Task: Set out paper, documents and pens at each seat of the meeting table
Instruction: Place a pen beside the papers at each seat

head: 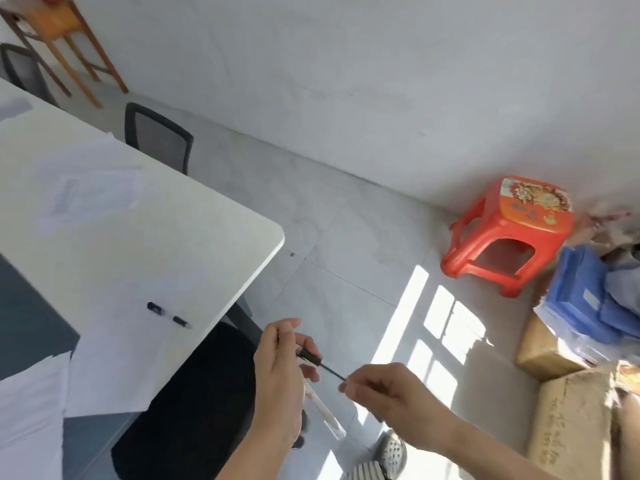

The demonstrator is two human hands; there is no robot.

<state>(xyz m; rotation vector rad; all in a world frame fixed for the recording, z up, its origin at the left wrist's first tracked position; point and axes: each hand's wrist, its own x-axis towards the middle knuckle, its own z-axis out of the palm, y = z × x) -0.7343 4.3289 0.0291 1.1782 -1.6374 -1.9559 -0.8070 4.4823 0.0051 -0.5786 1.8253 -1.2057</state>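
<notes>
My left hand (280, 379) grips a bundle of pens (323, 408) over the floor, just off the white meeting table (194, 233). My right hand (388, 393) pinches the thin tip end of one black pen (313, 359) that sticks out of the bundle. Another black-capped pen (169, 315) lies on a white sheet (117, 344) near the table's corner. Further along the table lies a second set of papers (93, 188), blurred. A stack of white paper (31, 407) sits at the lower left.
A black chair seat (187, 407) stands under the table edge below my hands. Two mesh-backed chairs (159, 136) line the far side. An orange plastic stool (512, 233), blue folders (585, 299) and cardboard boxes (571, 427) crowd the right. A wooden stand (65, 32) is at the back left.
</notes>
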